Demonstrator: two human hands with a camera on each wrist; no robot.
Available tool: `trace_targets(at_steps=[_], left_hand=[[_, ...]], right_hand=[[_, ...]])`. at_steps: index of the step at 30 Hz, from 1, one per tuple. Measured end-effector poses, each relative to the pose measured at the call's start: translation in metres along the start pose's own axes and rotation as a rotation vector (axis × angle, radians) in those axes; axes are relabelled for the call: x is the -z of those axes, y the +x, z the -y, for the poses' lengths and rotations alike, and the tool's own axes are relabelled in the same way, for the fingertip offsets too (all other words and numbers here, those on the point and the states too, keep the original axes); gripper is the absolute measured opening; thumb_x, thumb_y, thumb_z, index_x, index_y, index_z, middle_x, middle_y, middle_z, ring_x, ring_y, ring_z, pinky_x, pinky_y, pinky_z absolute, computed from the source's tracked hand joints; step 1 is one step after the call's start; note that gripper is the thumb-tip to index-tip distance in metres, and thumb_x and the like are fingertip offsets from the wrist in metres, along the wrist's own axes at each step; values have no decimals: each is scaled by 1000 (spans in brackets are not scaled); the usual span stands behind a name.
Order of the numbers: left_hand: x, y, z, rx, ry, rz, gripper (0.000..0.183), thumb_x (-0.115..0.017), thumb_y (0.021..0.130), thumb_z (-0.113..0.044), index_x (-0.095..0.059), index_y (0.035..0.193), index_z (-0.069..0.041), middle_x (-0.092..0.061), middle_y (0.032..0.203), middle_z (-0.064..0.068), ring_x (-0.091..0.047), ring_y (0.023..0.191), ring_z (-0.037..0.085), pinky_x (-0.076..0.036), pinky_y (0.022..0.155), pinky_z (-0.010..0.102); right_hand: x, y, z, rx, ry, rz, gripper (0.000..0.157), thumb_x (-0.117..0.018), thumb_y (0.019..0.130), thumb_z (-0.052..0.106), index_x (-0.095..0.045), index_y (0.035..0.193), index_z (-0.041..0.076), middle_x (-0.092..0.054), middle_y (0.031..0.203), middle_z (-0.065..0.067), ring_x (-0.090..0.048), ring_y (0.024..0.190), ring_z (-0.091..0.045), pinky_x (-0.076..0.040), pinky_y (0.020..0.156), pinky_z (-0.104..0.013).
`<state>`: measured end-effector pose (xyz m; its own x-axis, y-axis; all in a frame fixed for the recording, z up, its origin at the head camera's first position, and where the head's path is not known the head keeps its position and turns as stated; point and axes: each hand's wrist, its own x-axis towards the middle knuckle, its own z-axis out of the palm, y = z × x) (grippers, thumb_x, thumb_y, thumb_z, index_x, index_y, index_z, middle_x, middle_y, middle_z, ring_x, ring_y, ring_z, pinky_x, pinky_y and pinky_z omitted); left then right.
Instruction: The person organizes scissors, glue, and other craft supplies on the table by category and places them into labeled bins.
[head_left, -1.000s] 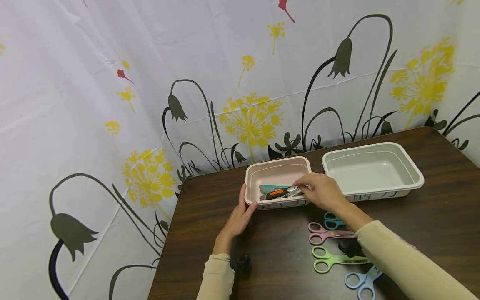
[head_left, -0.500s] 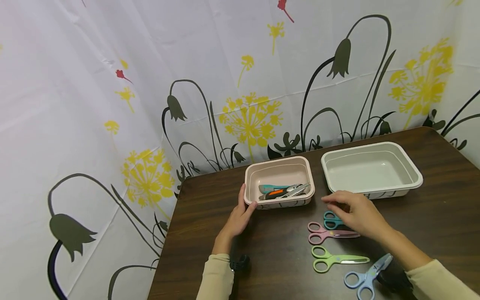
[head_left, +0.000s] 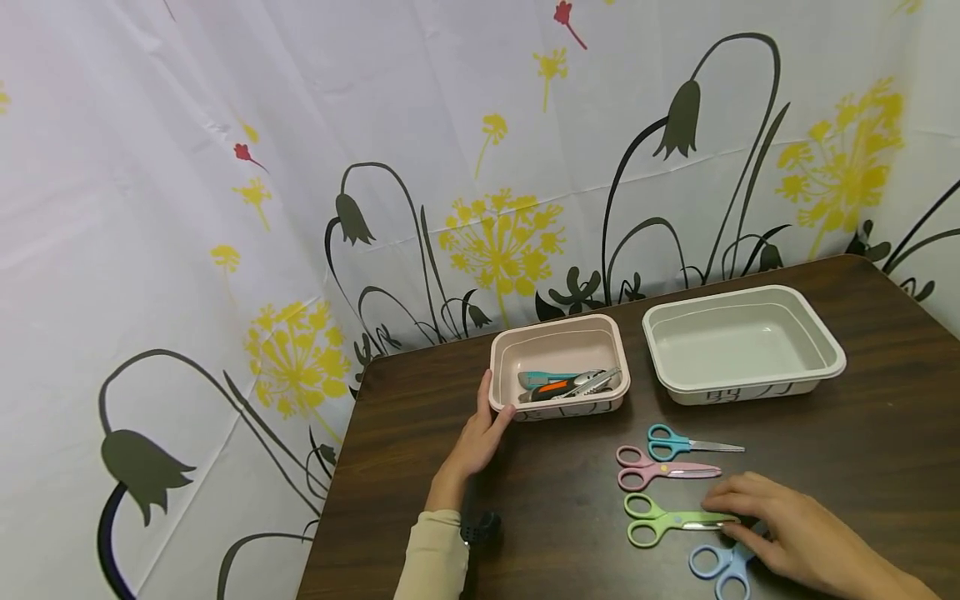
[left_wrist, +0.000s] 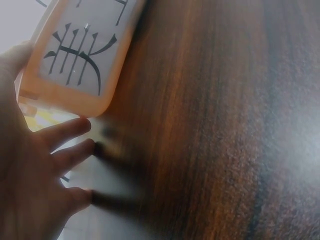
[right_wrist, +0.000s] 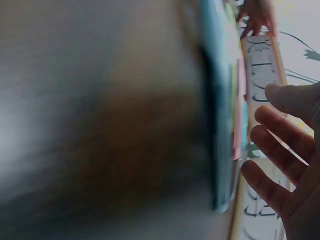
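My left hand rests against the near left corner of a pale pink bin, with its fingers spread in the left wrist view. Inside the bin lie a teal cutter, a black cutter with an orange patch and a silver cutter. Lower right, my right hand reaches over the blade end of the light blue scissors, partly hiding them. Its fingertips are near the tip of the green scissors. In the right wrist view, that hand's fingers are apart and hold nothing.
Pink scissors and teal scissors lie farther back, in a row with the others. A larger pale grey-green bin stands at the back right of the dark wooden table. A flowered curtain hangs behind.
My right hand has left the silver cutter in the pink bin and moved right and toward me, over the scissors. My left hand has stayed at the bin's corner.
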<state>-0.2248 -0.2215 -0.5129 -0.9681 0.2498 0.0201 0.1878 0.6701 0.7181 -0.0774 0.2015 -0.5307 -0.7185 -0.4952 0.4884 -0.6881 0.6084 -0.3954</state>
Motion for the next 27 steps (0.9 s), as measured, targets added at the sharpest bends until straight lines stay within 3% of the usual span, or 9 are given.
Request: trace_targets(at_steps=[7,12,17,20,24,27], left_hand=[[0,0,1,-20,12,-15,78,-46,102,-47,1,159,-24,-35,153,21,-47,128,40,-35,103,57],[0,0,0,-24,10,-13,76,-46,102,-47,1,159,-28,-34,153,21,-46,129,40,-35,103,57],[0,-1,0,-20,9,-13,76,-46,102,-47,2,159,-28,-34,153,21,-46,129,40,-35,103,57],[0,-1,0,-24,8,-14,75,-46,102,-46,1,159,-28,-36,152,21,-46,129,40,-35,103,57],[0,-1,-1,-26,10,-17,75,-46,102,-46,0,159,-28,-37,151,21,-47,127,39,-35,103,57],[-1,-1,-1,-22,12,-16,75,-46,102,-46,0,158,-29,-37,151,21,-48,127,39,-35,103,57]], right_hand=[[-1,-26,-8,35,5,66,44,-87,74,21,-69,113,31,-58,113,20,-54,96,0,-38,82,-8],[-3,-34,-15,111,23,83,40,-84,78,26,-69,115,29,-58,115,17,-53,95,0,-40,80,-10],[-6,-40,-21,179,7,52,22,-66,94,37,-70,113,27,-55,112,16,-50,90,1,-38,77,-9],[-6,-43,-22,192,1,54,26,-53,100,41,-72,111,27,-53,110,17,-48,88,2,-37,73,-11],[-5,-47,-21,168,-7,104,18,-67,94,33,-72,110,27,-52,109,17,-47,88,0,-40,72,-13],[-3,-46,-19,131,-23,177,30,-79,82,23,-72,111,25,-53,109,15,-48,89,-1,-45,69,-20]])
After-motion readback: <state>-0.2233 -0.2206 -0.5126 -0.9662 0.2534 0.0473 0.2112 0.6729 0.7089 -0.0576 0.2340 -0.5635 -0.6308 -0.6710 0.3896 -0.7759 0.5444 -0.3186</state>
